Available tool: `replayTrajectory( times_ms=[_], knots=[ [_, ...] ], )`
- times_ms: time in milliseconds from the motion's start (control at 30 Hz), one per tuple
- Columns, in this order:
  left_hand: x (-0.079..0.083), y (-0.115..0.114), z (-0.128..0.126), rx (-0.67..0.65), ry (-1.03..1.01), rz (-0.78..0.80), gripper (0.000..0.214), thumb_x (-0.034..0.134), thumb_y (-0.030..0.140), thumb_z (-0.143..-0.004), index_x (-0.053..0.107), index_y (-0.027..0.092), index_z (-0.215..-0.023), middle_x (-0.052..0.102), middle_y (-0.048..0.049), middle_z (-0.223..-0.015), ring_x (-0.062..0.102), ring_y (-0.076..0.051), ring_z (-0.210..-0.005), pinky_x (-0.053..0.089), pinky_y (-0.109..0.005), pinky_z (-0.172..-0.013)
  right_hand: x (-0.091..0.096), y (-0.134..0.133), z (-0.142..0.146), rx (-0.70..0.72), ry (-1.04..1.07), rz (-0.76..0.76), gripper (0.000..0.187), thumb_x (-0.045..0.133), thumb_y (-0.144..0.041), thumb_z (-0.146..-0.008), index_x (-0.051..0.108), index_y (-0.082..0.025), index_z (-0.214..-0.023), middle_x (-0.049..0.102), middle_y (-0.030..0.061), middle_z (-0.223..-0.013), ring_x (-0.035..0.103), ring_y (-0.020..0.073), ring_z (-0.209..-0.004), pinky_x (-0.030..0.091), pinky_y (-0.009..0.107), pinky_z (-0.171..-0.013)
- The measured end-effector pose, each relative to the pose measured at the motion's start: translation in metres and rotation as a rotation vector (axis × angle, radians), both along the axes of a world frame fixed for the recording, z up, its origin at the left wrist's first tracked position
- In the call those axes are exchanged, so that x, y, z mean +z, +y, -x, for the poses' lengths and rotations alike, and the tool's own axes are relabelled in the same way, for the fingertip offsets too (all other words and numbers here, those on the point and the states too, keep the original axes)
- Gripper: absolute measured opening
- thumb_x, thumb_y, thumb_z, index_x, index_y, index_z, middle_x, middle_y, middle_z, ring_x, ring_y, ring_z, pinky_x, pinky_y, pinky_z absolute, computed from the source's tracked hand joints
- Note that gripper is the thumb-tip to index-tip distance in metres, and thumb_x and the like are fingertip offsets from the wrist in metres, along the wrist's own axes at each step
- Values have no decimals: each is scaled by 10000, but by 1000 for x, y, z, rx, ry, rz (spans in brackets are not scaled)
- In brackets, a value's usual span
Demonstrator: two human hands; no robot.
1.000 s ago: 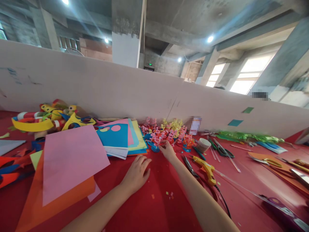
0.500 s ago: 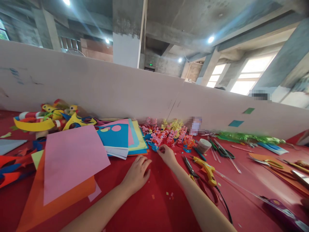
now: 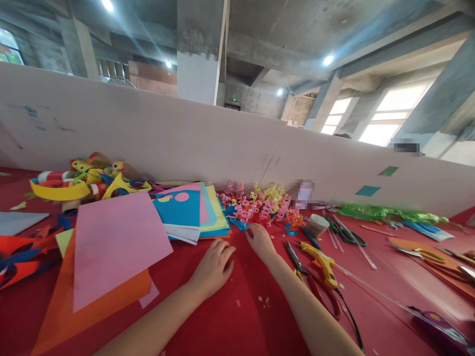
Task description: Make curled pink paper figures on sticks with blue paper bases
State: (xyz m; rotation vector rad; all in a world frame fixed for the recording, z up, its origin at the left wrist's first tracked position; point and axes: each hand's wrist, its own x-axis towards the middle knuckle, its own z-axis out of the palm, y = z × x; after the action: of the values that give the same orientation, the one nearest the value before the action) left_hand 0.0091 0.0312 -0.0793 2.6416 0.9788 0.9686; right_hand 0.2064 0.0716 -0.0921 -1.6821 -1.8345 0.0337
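My left hand [image 3: 213, 264] rests palm down on the red table [image 3: 237, 326], fingers loosely bent and apart, with nothing in them. A little farther forward, my right hand [image 3: 261, 242] reaches to the front edge of a cluster of curled paper pieces [image 3: 265, 207] in pink, yellow and orange. Its fingertips lie beside a blue paper curl [image 3: 242, 225]; whether they touch it is unclear. The fingers look relaxed, and nothing shows between them; the thumb is mostly hidden. Left of my hands lies a stack of coloured paper with a blue sheet [image 3: 180, 210] on top.
A pink sheet [image 3: 118, 247] covers an orange sheet [image 3: 96, 311] at left. Right of my forearm are pliers [image 3: 297, 259], a yellow glue gun [image 3: 322, 264] with its cord and a white tape roll [image 3: 317, 225]. Scissors [image 3: 426, 253] lie far right. A pale partition [image 3: 166, 138] stands behind.
The fingers of my right hand have loosened from a pinch beside the blue curl and lowered. My left hand stays in place. The view has shifted slightly left.
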Motion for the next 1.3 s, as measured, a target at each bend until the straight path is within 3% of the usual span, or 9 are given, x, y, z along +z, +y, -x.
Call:
replayTrajectory(
  times_ms=[200,333,500,600,733,867,1033,1167,1300],
  knots=[
    [5,-3,0,9,58,-36,244,502,112,-783,597,186,-995,597,-77,-935,529,-241,-951,484,-407,-843,3,-12,4,-6,-9,-26,216,477,-127,-799,686,-177,-814,654,98,-917,604,209,-844,442,284,-781],
    [9,-10,-2,71,141,-106,173,470,223,-848,606,170,-942,630,-85,-825,565,-258,-878,496,-413,-766,8,-27,14,-64,18,-62,230,442,-237,-855,639,-198,-969,672,69,-818,625,205,-738,433,267,-637],
    [32,8,11,262,168,-157,219,405,285,-891,584,173,-948,636,-84,-817,599,-229,-797,499,-335,-668,11,-46,28,-61,-31,-130,382,409,-444,-875,569,-214,-616,521,10,-436,511,156,-408,240,242,-436],
    [41,37,38,480,148,-203,239,403,232,-884,603,162,-995,641,-114,-948,581,-252,-946,474,-368,-800,8,-50,35,81,-79,-158,451,385,-423,-891,503,-208,-513,488,11,-403,451,123,-370,201,247,-443],
    [32,65,75,748,260,-140,404,470,323,-852,544,201,-1231,514,-171,-1278,379,-385,-1244,308,-531,-977,3,-49,41,225,-118,-163,481,346,-379,-907,495,-191,-491,494,7,-401,418,99,-361,185,248,-446],
    [24,70,88,801,403,3,493,403,430,-869,462,232,-1316,426,-186,-1377,352,-403,-1266,288,-525,-981,4,-48,42,217,-122,-186,496,322,-369,-915,485,-177,-488,483,-4,-393,387,83,-353,176,240,-443],
    [32,69,86,799,506,-51,509,355,399,-886,507,111,-1276,507,-243,-1287,457,-379,-1193,294,-500,-988,4,-48,39,188,-113,-154,492,338,-377,-911,469,-173,-483,476,-10,-390,360,75,-354,168,233,-440],
    [41,73,87,813,373,-58,539,334,385,-888,523,8,-1223,560,-261,-1219,511,-358,-1141,330,-480,-975,3,-48,39,189,-120,-132,481,335,-367,-910,481,-172,-496,501,-1,-407,386,78,-366,175,234,-451],
    [62,78,98,837,-12,-87,529,315,370,-895,452,36,-1281,529,-239,-1268,485,-339,-1184,352,-494,-973,6,-49,39,184,-130,-108,462,344,-352,-907,507,-171,-514,532,9,-430,428,84,-383,182,235,-460]
  ],
)
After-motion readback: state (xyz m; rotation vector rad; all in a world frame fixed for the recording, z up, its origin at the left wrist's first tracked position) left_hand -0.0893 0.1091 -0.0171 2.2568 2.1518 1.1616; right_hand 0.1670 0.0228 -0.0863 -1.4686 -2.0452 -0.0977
